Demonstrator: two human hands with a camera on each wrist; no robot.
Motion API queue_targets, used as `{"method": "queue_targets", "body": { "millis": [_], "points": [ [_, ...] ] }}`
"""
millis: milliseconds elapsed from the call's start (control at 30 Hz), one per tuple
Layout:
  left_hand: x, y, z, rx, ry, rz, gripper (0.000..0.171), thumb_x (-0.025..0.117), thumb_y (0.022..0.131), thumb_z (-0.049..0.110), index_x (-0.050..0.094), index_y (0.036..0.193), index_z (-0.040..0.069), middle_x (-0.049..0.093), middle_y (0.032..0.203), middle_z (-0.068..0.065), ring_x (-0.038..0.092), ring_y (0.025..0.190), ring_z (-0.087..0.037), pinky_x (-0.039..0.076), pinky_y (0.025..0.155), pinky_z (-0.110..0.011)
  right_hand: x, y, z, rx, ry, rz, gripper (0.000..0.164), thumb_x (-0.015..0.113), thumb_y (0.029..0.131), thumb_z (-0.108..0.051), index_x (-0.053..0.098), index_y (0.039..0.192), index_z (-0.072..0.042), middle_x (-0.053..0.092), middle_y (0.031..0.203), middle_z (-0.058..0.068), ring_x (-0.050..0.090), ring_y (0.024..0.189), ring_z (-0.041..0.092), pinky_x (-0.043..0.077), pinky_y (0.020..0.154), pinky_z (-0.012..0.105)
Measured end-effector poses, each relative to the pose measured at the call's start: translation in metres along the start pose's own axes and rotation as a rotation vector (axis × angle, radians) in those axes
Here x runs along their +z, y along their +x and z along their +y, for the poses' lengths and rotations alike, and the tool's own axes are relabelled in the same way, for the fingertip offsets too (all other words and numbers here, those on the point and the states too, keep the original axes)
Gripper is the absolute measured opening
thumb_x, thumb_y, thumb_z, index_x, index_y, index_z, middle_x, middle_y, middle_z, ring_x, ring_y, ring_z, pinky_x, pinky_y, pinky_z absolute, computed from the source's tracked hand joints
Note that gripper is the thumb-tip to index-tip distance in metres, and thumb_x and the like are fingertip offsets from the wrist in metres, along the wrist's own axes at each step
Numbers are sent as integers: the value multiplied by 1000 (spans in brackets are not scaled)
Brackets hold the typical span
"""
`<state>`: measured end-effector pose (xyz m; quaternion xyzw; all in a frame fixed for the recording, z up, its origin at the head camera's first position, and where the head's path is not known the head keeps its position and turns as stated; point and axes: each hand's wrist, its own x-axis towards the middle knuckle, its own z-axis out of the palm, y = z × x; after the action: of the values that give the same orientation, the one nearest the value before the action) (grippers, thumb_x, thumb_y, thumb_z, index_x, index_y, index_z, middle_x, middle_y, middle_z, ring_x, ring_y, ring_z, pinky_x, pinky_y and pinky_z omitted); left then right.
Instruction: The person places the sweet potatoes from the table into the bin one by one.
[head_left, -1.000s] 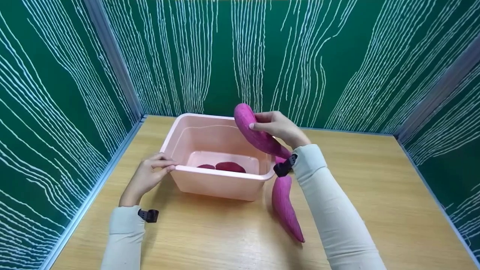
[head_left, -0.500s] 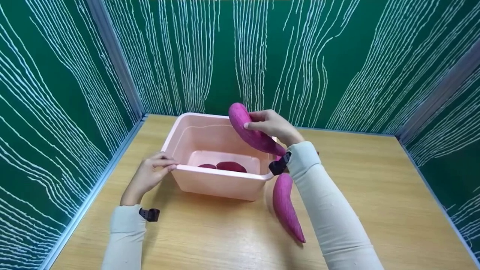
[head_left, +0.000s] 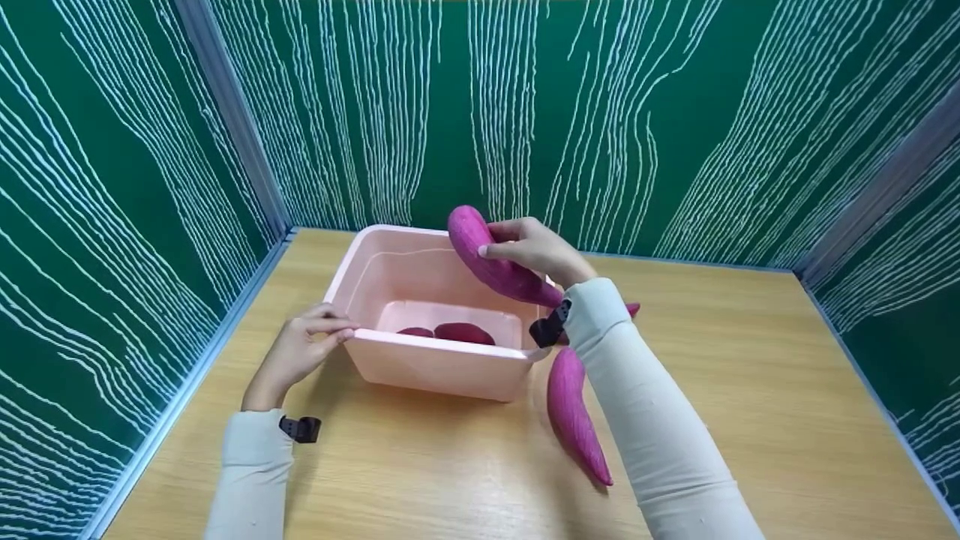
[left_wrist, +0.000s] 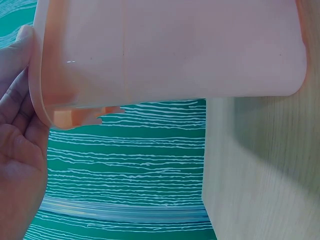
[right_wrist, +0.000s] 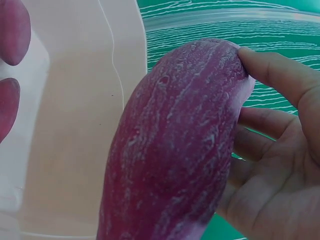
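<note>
My right hand (head_left: 541, 249) holds a curved magenta sweet potato (head_left: 478, 251) over the right side of a pink plastic tub (head_left: 435, 369), thumb on one side and fingers on the other. In the right wrist view the sweet potato (right_wrist: 170, 145) shows a streaked skin beside the tub's inner wall. My left hand (head_left: 291, 356) pinches the tub's rim at its near left corner, thumb on the edge. Inside the tub lie two darker sweet potatoes (head_left: 463, 333), partly hidden by the front wall.
Another long sweet potato (head_left: 576, 420) lies on the wooden table (head_left: 420, 465), right of the tub. The tip of a further one (head_left: 634, 309) shows from behind the right sleeve. Green walls (head_left: 675, 150) with white lines enclose the table's back and sides.
My right hand has drifted slightly left with the sweet potato, further over the tub. More of the sweet potato behind the right sleeve shows. The left hand keeps its place on the rim.
</note>
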<state>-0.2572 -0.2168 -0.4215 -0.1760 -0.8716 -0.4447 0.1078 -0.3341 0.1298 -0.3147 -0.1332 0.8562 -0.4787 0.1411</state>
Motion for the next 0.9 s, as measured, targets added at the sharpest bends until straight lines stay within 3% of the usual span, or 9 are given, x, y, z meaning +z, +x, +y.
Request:
{"method": "queue_targets", "body": {
  "millis": [167,533,900],
  "points": [
    [0,1,1,2,-17,-8,15,70,85,4,76,98,2,68,101,-11,56,105,-27,50,97,-49,3,3,-1,4,4,-7,50,68,89,-27,55,136,-16,64,119,6,60,106,22,52,96,38],
    [-2,0,1,-24,-20,-19,16,69,86,5,75,100,2,67,103,-12,55,110,-30,48,99,-50,9,8,-1,-3,-10,-16,51,69,89,-27,55,136,-14,64,120,7,59,106,23,51,97,39],
    [0,0,0,-13,-8,-3,16,72,84,6,77,99,5,67,102,-10,55,104,-26,52,94,-45,16,12,-2,-12,-24,-36,49,67,90,-25,55,136,-13,64,119,7,57,107,21,46,101,39]
  ]
}}
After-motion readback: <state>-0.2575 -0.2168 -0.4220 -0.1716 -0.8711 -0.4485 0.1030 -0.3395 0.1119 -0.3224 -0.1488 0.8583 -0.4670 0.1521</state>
